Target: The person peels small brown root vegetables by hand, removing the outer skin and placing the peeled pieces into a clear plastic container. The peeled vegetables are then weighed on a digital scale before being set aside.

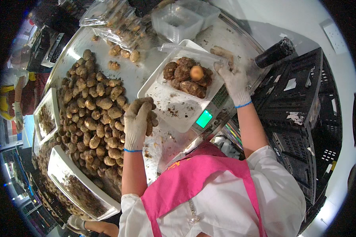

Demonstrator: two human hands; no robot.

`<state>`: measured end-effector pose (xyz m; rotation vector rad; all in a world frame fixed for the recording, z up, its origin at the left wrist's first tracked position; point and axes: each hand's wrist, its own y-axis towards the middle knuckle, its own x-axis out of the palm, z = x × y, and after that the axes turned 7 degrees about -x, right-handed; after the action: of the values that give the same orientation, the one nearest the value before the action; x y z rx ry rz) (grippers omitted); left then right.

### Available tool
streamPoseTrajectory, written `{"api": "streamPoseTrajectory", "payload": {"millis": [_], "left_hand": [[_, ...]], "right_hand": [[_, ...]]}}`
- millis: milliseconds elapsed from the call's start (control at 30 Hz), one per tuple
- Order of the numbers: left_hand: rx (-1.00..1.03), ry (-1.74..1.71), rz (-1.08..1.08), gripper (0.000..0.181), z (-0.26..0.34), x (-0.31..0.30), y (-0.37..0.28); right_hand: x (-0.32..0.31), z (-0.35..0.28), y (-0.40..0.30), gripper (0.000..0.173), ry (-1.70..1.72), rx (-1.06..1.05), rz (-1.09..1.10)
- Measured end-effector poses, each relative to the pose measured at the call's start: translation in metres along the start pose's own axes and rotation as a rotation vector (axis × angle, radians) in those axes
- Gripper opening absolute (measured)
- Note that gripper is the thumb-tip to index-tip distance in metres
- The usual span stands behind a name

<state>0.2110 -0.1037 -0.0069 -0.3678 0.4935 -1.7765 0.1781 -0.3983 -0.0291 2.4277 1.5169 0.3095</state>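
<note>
My left hand (138,121), in a dirt-stained knit glove, hovers between the pile of small taro corms (98,118) and a white plastic tray (172,114). Its fingers are bent, and their inner side is hidden, so I cannot tell whether they hold anything. A clear plastic box (160,81) with several brown taro corms (185,72) sits in the white tray; one shows a pale cut end. The tray rests on a scale with a lit green display (204,118). At the box's right corner is my gloved right hand (233,72), slightly blurred, thumb and fingers apart.
Stacked clear boxes (178,22) and a plastic bag of corms (121,26) stand at the back. Soil-strewn white trays (87,189) lie left. Black crates (290,89) and a black roll (274,53) are right. Other people's gloved hands (76,222) show left.
</note>
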Motion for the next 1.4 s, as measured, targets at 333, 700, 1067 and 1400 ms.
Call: {"api": "streamPoseTrajectory", "payload": {"millis": [333, 700, 1067, 1400], "left_hand": [[0.0, 0.614, 0.057, 0.032, 0.04, 0.039, 0.065], [0.06, 0.231, 0.198, 0.036, 0.015, -0.034, -0.063], [-0.299, -0.346, 0.542, 0.04, -0.191, -0.071, -0.185], [-0.168, 0.22, 0.678, 0.05, -0.219, -0.078, -0.192]], "right_hand": [[0.018, 0.062, 0.013, 0.033, 0.081, 0.256, 0.534], [0.11, -0.027, -0.022, 0.023, 0.171, 0.168, 0.012], [0.215, 0.046, -0.165, 0.017, 0.064, 0.539, -0.667], [0.176, 0.013, -0.155, 0.022, 0.18, 0.334, -0.837]]}}
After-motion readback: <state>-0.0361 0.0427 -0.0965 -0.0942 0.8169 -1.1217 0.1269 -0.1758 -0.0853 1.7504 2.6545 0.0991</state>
